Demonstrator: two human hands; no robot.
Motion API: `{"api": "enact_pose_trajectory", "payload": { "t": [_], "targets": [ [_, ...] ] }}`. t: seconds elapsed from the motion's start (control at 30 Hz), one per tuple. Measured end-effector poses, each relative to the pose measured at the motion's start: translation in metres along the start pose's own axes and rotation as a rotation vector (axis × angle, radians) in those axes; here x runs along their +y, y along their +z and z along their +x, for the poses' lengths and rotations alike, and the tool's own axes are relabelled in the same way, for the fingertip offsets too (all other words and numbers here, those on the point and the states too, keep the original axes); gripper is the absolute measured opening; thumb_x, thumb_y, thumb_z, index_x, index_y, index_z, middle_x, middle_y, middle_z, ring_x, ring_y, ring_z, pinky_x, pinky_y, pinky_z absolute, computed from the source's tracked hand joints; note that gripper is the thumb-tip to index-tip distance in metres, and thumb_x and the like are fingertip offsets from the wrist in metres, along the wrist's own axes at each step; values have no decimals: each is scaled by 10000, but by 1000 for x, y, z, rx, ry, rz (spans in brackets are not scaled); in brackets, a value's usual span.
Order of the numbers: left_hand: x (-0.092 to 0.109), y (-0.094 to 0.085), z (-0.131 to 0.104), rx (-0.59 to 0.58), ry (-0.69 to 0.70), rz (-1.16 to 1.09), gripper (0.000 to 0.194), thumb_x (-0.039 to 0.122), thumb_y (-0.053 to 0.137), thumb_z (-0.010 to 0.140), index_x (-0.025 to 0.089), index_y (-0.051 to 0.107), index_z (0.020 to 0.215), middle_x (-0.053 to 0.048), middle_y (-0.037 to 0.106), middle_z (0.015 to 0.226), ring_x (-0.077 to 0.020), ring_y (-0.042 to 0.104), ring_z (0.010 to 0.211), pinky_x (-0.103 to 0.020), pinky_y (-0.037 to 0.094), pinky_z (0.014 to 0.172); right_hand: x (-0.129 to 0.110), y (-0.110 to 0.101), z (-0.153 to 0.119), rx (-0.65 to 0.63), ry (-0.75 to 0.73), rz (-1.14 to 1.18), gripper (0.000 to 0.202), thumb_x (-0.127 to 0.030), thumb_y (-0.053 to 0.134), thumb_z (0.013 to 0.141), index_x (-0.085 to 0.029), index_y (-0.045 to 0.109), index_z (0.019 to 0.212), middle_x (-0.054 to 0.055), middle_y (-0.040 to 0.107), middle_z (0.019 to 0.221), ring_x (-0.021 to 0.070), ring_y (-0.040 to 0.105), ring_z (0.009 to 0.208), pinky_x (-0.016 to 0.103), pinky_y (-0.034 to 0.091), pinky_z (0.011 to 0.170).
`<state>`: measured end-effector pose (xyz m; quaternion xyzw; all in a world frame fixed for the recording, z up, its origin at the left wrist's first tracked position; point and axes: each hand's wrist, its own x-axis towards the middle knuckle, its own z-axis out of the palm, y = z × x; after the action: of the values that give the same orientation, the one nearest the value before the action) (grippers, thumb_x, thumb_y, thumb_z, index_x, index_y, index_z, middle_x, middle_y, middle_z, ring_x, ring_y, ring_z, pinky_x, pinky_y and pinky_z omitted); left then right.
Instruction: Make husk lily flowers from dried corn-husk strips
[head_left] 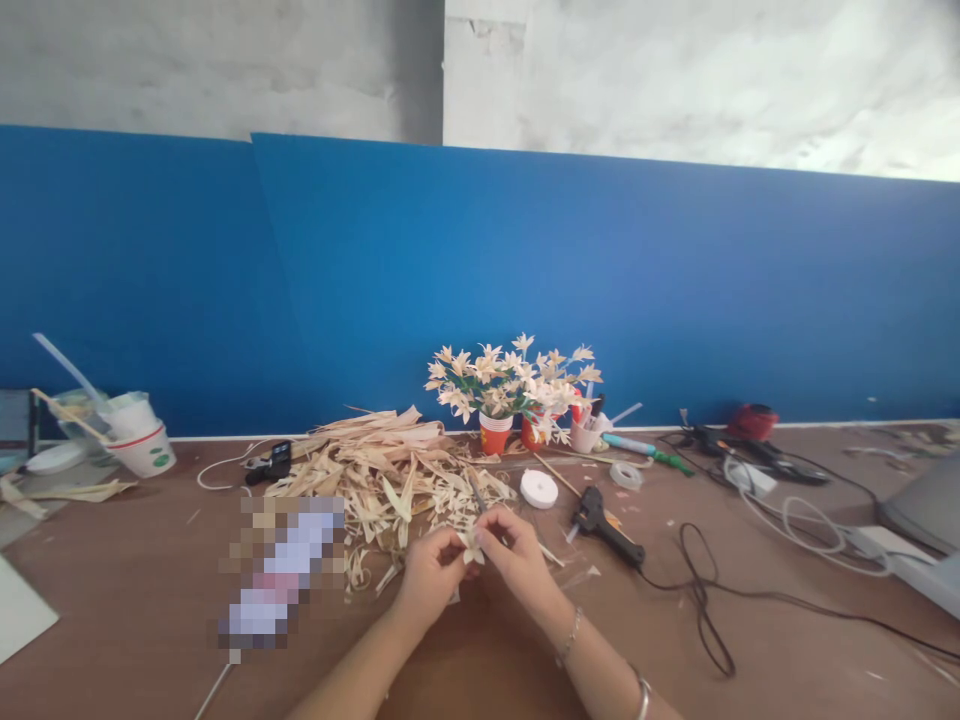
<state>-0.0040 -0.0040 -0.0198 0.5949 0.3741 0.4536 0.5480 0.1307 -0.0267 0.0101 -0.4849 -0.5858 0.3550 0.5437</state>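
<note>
A small pale straw flower (472,548) is pinched between the fingertips of the left hand (427,575) and the right hand (517,562), just above the bench (750,650). Its narrow, pointed cream petals are spread outward; finer detail cannot be made out. It is held in front of a loose heap of dried straw strips (382,475), cream to tan, curled and flat, lying on the bench behind the hands.

Left hand (429,578) and right hand (517,560) together, fingertips pinched.
</note>
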Motion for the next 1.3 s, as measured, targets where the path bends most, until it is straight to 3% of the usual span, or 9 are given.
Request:
{"api": "enact_pose_trajectory", "payload": {
  "t": [0.2, 0.37, 0.53, 0.63, 0.97, 1.3],
  "targets": [
    [2, 0, -1, -4, 7, -14, 209, 358, 654, 662, 164, 590, 616, -9, 620, 550, -142, 595, 516, -242, 496, 518, 1, 1, 0, -15, 33, 30, 225, -387, 590, 749, -176, 556, 677, -9, 541, 628, 130, 482, 598, 247, 394, 579],
    [1, -2, 1, 73, -3, -9, 182, 334, 650, 657, 163, 590, 637, -3, 619, 528, -147, 596, 519, -234, 486, 512, 2, 0, 2, -10, 80, 66, 255, -413, 565, 767, -175, 544, 676, -14, 529, 632, 131, 486, 620, 240, 387, 583],
    [0, -4, 3, 145, 43, 4, 180, 331, 633, 666, 156, 593, 647, 10, 606, 553, -137, 585, 531, -228, 481, 526, 0, 2, 0, -165, 169, 145, 302, -436, 609, 714, -180, 494, 602, -23, 544, 586, 131, 514, 587, 252, 407, 601],
    [1, -4, 3, 146, 28, -10, 163, 313, 645, 642, 157, 596, 641, 18, 599, 557, -134, 581, 525, -228, 483, 520, 1, 4, -1, -162, 200, 195, 301, -428, 621, 697, -185, 478, 593, -27, 541, 569, 133, 525, 576, 260, 422, 603],
    [10, -2, 1, 88, 13, -50, 125, 271, 642, 628, 154, 604, 606, 17, 587, 523, -124, 570, 480, -216, 470, 485, -7, 2, -1, -138, 138, 171, 222, -338, 588, 706, -191, 467, 591, -35, 530, 561, 127, 518, 560, 247, 410, 572],
    [2, -2, 3, 96, 18, -17, 139, 284, 632, 648, 149, 604, 627, 14, 592, 538, -135, 584, 485, -225, 476, 487, -5, 2, -1, -151, 105, 80, 169, -300, 529, 737, -194, 457, 628, -25, 527, 586, 134, 512, 578, 258, 411, 583]
  ]
}}
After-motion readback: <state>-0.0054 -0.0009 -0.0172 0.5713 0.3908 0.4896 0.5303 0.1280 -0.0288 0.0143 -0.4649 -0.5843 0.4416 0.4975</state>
